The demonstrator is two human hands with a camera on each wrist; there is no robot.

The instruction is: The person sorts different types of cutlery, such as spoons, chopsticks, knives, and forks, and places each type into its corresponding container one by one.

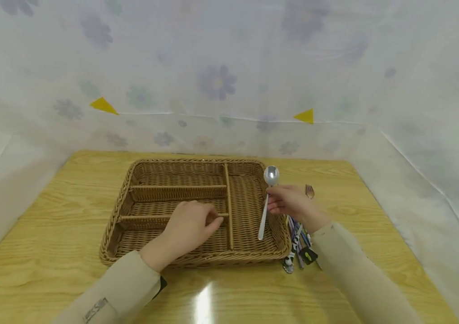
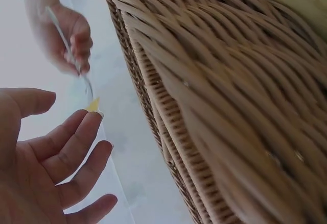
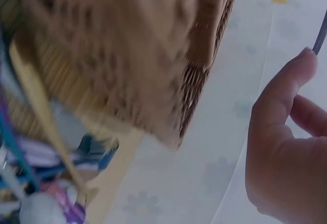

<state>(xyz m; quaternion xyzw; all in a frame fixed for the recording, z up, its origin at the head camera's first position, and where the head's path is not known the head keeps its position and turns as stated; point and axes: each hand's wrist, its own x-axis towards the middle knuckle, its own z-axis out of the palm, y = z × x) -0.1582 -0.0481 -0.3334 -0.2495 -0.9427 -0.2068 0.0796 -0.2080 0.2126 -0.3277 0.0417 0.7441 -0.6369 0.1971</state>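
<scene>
A silver spoon point(image 1: 271, 176) is pinched by my right hand point(image 1: 294, 204), bowl upward, over the right compartment of a brown wicker basket point(image 1: 197, 257). In the left wrist view the same spoon point(image 2: 64, 38) slants through the fingers of the right hand point(image 2: 69, 35). My left hand point(image 1: 190, 229) hovers over the basket's front left compartment with nothing in it. Its fingers point(image 2: 76, 147) are spread and loosely bent in the left wrist view. In the right wrist view only a dark piece of the handle shows beyond the right hand's point(image 3: 286, 132) fingertips.
A pile of cutlery with patterned and coloured handles point(image 1: 295, 247) lies on the wooden table point(image 1: 51, 225) against the basket's right side, partly under the right forearm. A fork point(image 1: 309, 191) pokes out behind the right hand. Flowered white sheeting point(image 1: 217, 54) hangs around the table.
</scene>
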